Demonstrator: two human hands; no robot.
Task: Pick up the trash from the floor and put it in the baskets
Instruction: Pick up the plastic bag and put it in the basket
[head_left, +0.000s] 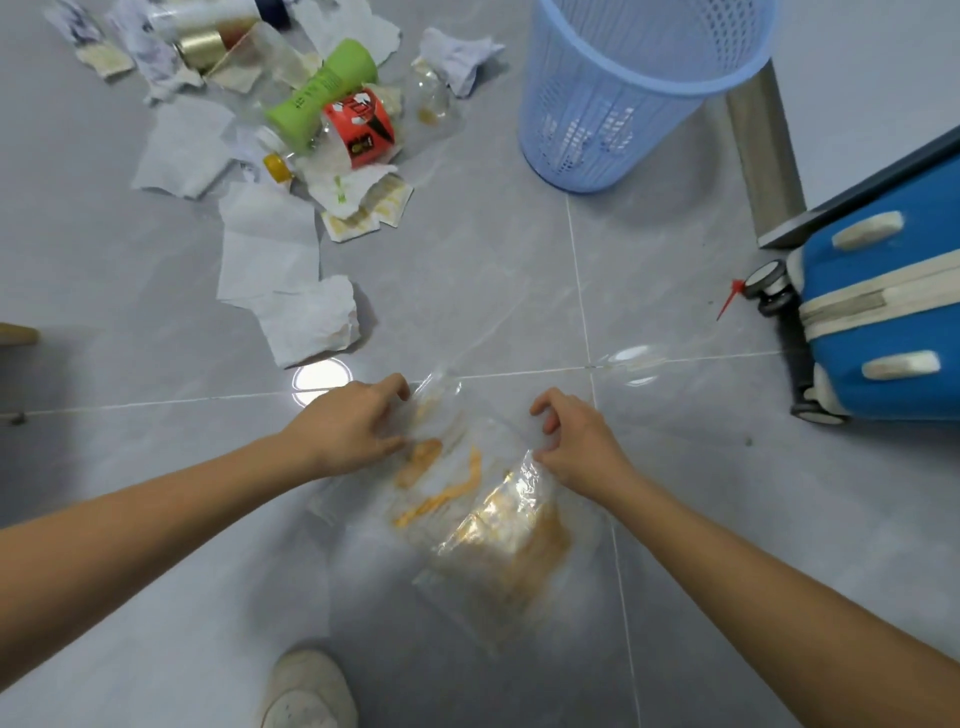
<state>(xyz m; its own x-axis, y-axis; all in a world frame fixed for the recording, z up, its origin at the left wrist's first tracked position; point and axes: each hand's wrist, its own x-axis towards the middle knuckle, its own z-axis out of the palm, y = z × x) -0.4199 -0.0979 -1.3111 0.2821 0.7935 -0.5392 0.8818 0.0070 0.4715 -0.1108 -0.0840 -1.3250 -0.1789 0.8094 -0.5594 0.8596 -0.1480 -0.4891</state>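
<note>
A clear plastic bag (483, 509) with orange print hangs above the grey floor in the lower middle. My left hand (353, 426) pinches its upper left edge. My right hand (576, 441) pinches its right edge. A light blue mesh basket (623, 88) stands at the top right, beyond both hands. A trash pile lies at the top left: a green bottle (322, 88), a red-labelled clear bottle (358, 127), a yellow-capped bottle (278, 166), white paper sheets (270, 254) and crumpled paper (457, 57).
A blue suitcase (883, 291) on wheels stands at the right edge beside a metal leg (763, 150). A small red pointed piece (730, 296) lies by its wheel. My white shoe (309, 691) is at the bottom. A clear wrapper (636, 361) lies on the tile seam.
</note>
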